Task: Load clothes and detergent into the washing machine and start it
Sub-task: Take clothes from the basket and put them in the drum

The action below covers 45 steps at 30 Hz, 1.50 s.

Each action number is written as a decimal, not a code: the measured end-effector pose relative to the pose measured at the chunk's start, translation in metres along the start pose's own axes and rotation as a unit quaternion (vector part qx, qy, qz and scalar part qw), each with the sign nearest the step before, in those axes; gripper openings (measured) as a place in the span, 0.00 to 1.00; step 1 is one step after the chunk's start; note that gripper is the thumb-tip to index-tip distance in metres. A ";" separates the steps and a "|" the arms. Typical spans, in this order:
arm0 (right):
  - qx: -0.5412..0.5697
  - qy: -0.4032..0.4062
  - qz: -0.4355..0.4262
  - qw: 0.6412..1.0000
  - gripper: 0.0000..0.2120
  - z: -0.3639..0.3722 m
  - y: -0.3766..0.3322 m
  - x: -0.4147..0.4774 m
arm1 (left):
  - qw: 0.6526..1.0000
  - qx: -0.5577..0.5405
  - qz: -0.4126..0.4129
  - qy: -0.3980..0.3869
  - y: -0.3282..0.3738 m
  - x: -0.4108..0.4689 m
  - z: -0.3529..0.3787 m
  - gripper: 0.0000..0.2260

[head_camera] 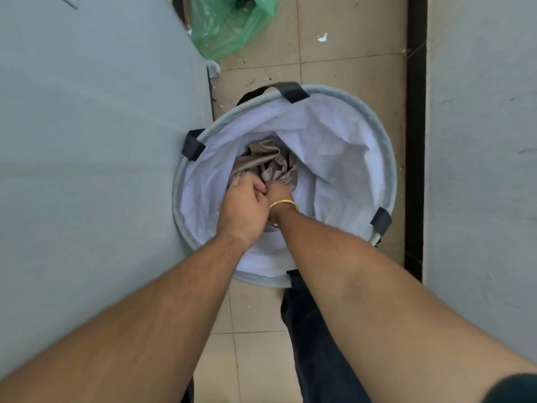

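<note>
Gripping the grey cloth [268, 161] low in the hamper [386, 158], the left hand [242, 209] fingers [258, 187] curl shut; the right hand [279, 193] seems closed too, its fingertips hidden. First step: gathering clothes. Next, lift clear toward the washer, unseen.

You see a pale blue-grey hamper [386, 158] with dark straps [292, 91], white lining [334, 135], taupe cloth [267, 161], a green bag [229, 24], beige floor tiles [348, 27].
</note>
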State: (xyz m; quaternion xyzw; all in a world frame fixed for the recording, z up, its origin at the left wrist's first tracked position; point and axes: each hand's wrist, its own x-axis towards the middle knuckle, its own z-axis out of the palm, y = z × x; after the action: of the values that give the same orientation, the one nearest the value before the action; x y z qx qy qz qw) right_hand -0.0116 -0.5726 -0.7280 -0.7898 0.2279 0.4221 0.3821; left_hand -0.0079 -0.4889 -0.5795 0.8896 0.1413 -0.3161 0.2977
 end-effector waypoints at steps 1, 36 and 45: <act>0.019 0.017 -0.003 1.000 0.10 -0.011 -0.005 -0.017 | 1.000 -0.008 -0.011 0.003 0.002 -0.004 -0.003 0.10; 0.144 0.138 -0.478 0.856 0.41 -0.267 -0.391 -0.683 | 0.769 -0.618 0.164 0.017 0.183 -0.403 -0.510 0.21; 0.250 0.093 -0.441 0.857 0.28 -0.117 -0.494 -0.671 | 0.796 -0.575 0.184 -0.050 0.066 -0.369 -0.620 0.21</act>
State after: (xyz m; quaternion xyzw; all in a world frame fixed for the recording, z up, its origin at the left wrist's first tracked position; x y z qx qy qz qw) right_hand 0.0204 -0.3421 0.0806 -0.7210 -0.0121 0.0627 0.6900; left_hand 0.0370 -0.1799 0.0747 0.5471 0.1153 -0.1604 0.8135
